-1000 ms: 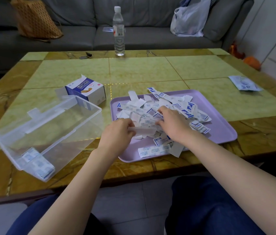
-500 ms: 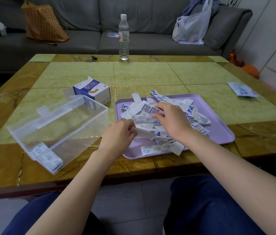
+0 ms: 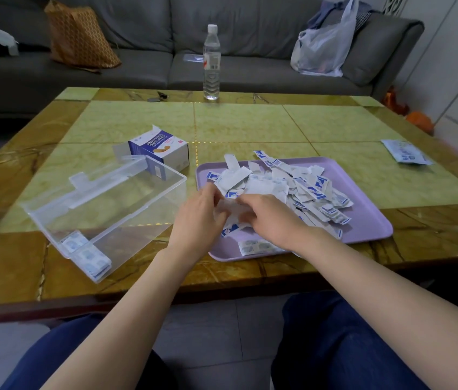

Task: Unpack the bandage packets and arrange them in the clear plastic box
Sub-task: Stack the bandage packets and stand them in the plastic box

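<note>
Head view: the left hand [image 3: 199,218] and right hand [image 3: 268,218] both have their grip closed on one white paper bandage packet [image 3: 227,209], held between them over the pile of packets [image 3: 309,190] on the flat purple plastic tray [image 3: 368,220]. The clear plastic box [image 3: 137,198] lies just left of them on the table [image 3: 250,128].

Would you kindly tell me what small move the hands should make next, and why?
Probably pull apart the white packet that the left hand and right hand pinch above the purple tray: only a few bandages lie in the clear plastic box, and a large pile waits.
</note>
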A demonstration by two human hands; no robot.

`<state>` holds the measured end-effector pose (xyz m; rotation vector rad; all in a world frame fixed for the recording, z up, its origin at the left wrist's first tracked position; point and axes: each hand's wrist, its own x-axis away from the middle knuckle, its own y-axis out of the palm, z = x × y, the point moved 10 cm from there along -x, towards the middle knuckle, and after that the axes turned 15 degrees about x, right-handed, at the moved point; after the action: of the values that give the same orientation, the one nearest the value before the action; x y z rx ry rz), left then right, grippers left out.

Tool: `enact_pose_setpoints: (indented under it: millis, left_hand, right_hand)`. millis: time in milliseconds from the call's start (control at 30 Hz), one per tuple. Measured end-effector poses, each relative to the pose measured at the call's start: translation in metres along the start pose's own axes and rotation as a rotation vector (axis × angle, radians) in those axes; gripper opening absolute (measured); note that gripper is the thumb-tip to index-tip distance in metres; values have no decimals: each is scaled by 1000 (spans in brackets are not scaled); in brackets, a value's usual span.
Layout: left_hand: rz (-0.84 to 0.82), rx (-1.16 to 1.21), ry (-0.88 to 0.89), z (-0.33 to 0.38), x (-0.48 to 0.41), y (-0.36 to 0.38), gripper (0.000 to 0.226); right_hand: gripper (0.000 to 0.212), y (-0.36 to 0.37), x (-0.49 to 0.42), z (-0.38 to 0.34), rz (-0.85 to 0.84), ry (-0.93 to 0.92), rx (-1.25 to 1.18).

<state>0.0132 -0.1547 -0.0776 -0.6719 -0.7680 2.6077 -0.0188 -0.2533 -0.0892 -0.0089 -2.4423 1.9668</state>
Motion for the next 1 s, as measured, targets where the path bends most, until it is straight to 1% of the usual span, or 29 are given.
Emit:
enact_pose_setpoints:
  millis: [33,100,167,233,300,400,500,567,633,700,767,833,900,933,1000]
  left_hand:
    - [-7,-27,40,2,1,3,26]
    - [-70,-109,87,5,4,13,39]
    - [-187,-257,84,3,9,31,37]
    - [-263,-410,97,0,15,44,33]
    - [-305,-488,97,-3,18,50,30]
    - [-352,-550,92,-7,20,54,27]
    - [-377,-572,89,-10,21,56,24]
    - [-380,-539,87,-8,21,57,19]
    - [-351,-426,65,-5,18,55,13]
    - [-323,-273,-9,-6,17,54,11]
    - [-315,-147,-69,-9,18,55,20]
    - [-306,-98,-47,-6,17,56,35]
    - [-281,-164,43,2,17,55,46]
    - [-269,-228,84,5,17,55,46]
    - [-284,-423,136,5,21,58,38]
  right_hand:
    - [25,1,1,1,4,12,27]
    - [28,3,3,3,9,20,48]
    - [26,10,6,6,-10,17,63]
    - [27,18,9,12,-42,26,87]
    - [30,24,12,20,-58,46,76]
    - [25,24,15,34,-18,106,38]
    - [30,26,19,48,24,187,-2]
    - [37,28,21,48,54,199,-90]
    - [46,29,22,42,72,185,-187]
    - [49,29,23,35,89,160,-225]
    - [44,29,22,30,106,133,-189]
    - [40,30,21,27,109,107,-116]
    - [40,33,21,26,97,86,-36]
    - [41,34,20,26,92,78,-4]
    - [39,37,20,25,83,59,39]
